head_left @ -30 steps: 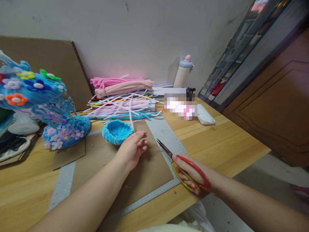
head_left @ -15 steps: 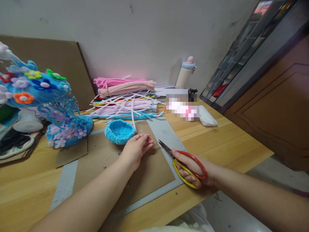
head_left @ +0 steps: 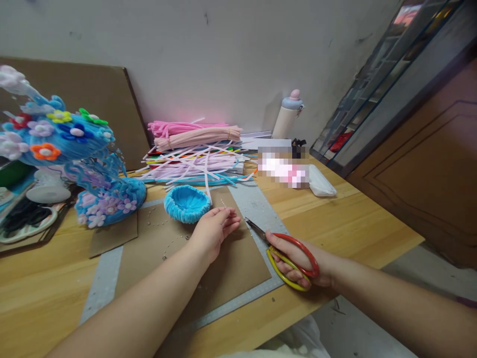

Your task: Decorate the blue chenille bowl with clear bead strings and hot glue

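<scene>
My right hand (head_left: 290,258) is wrapped round scissors with one red and one yellow handle (head_left: 294,239), their blades pointing up and left. My left hand (head_left: 219,226) is pinched above the brown cardboard (head_left: 238,263); a thin beaded strand (head_left: 223,203) shows at its fingertips, partly hidden. Just left of that hand sits a blue fuzzy bowl shape (head_left: 187,204). A beaded string (head_left: 173,243) lies on the cardboard near my left wrist.
Bundles of pink and pale fuzzy stems (head_left: 197,136) lie along the wall. A blue flower-covered decoration (head_left: 74,134) stands at the left. Farther back are a cream bottle (head_left: 285,119) and a white packet (head_left: 321,181).
The whole view has shifted slightly, moving objects a little to the right in the picture. My left hand is a touch farther right; my right hand still holds the scissors.
</scene>
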`<state>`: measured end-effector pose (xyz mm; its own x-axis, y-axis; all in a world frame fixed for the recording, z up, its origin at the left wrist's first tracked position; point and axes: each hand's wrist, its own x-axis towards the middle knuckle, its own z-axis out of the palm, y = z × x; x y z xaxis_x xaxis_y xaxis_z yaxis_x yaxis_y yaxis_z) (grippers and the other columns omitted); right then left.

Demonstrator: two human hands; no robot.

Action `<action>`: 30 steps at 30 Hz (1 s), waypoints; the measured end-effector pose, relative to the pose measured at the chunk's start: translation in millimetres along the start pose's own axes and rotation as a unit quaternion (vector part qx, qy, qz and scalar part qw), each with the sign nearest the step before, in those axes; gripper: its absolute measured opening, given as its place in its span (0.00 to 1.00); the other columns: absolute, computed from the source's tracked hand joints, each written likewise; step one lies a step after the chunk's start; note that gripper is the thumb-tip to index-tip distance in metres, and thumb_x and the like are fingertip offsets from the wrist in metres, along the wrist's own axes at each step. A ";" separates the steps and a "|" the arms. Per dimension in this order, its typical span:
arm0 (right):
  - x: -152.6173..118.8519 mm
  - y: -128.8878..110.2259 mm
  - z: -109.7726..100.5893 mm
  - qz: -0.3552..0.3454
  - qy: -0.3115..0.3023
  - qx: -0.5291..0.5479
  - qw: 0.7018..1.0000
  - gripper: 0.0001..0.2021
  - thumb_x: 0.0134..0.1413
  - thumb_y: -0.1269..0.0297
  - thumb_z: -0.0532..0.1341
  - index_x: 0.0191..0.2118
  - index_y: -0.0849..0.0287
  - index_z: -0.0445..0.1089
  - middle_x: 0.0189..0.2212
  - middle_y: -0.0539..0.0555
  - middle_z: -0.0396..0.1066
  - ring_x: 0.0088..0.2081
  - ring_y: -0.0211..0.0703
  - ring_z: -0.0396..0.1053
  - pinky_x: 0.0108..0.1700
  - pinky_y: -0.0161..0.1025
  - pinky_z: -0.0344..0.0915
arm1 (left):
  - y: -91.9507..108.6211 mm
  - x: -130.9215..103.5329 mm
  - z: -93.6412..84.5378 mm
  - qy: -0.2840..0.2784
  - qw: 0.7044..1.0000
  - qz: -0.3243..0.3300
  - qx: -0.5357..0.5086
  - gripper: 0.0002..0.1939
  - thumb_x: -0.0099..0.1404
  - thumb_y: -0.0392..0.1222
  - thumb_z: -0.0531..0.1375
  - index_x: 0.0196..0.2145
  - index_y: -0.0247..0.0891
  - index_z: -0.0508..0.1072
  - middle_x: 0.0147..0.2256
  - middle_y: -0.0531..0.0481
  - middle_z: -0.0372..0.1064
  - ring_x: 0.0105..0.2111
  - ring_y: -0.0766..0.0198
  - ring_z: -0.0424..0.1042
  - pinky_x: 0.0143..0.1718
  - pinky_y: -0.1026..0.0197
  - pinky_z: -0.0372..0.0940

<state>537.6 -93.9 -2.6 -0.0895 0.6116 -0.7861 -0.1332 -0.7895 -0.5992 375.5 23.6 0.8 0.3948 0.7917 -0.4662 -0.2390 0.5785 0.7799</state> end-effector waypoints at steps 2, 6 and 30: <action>0.1 0.2 0.4 -0.001 0.002 -0.004 1.000 0.26 0.57 0.38 0.46 0.23 0.58 0.57 0.12 0.41 0.52 0.08 0.25 0.43 0.07 0.22 0.44 | -0.4 0.3 0.0 0.001 1.000 -0.001 0.000 0.04 0.57 0.34 0.62 0.26 0.32 0.71 0.29 0.47 0.69 0.29 0.68 0.73 0.33 0.67 0.71; 0.6 1.7 -0.1 -0.008 -0.003 -0.008 1.000 0.25 0.58 0.40 0.45 0.24 0.58 0.56 0.13 0.41 0.54 0.08 0.24 0.42 0.07 0.22 0.42 | 0.0 -0.7 0.4 0.004 1.000 0.000 -0.002 0.04 0.58 0.34 0.61 0.26 0.33 0.70 0.29 0.48 0.69 0.29 0.68 0.73 0.33 0.67 0.71; -16.0 18.9 21.9 -0.148 -0.008 0.011 0.989 0.28 0.46 0.31 0.51 0.25 0.57 0.56 0.14 0.40 0.53 0.10 0.27 0.48 0.10 0.26 0.54 | -2.3 -19.8 -6.0 -0.095 0.993 -0.021 0.073 0.16 0.44 0.31 0.68 0.33 0.34 0.71 0.21 0.60 0.58 0.22 0.74 0.63 0.33 0.65 0.66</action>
<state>514.8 -117.4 2.0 -0.0593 0.8170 -0.5735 -0.1774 -0.5740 -0.7994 362.9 7.8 5.7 0.5649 0.7085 -0.4230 -0.0928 0.5640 0.8205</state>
